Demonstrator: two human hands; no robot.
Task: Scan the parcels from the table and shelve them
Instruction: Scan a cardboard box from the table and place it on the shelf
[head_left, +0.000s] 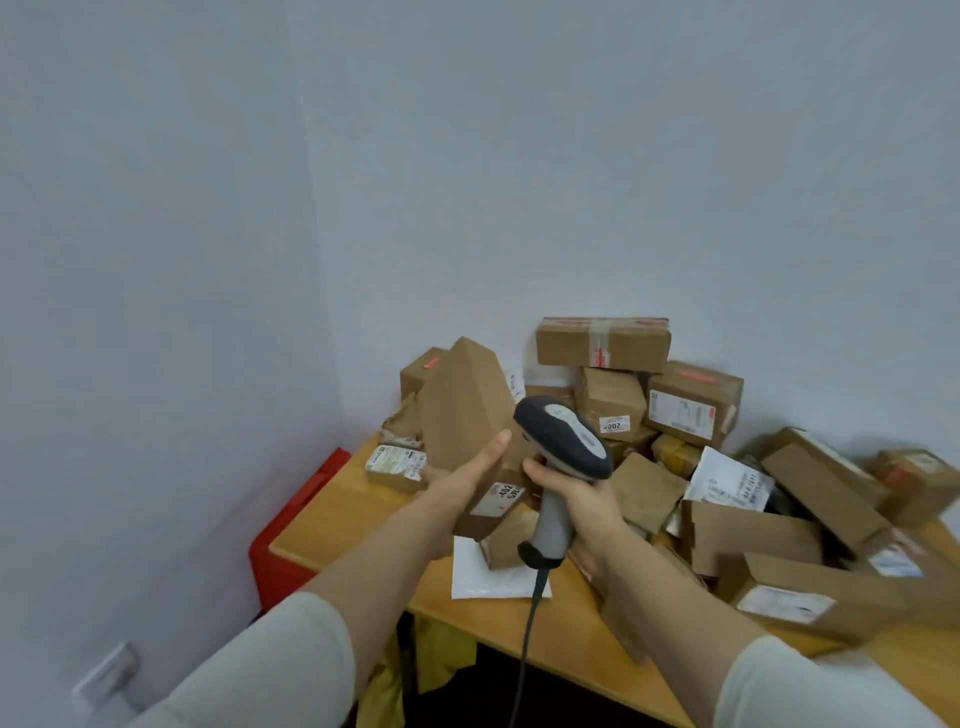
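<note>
Above the desk (353, 514) left end, at 5 o'clock from frame centre: brown parcel (467, 405) held off the surface, tilted, one corner up. Gripped from below by left hand (462, 488), thumb flat on near face, fingers hidden behind. Label reading 402 near bottom edge. Just at 3 o'clock of parcel: scanner (563, 436), handle clamped in right hand (582, 506), cable (530, 623) hanging toward 6. Heap of parcels (613, 395) on desk from 2 to 4 o'clock. Red crate (296, 525) at 8, beside desk.

A wooden table (337, 519) stands in a corner of pale grey walls (519, 156).
</note>
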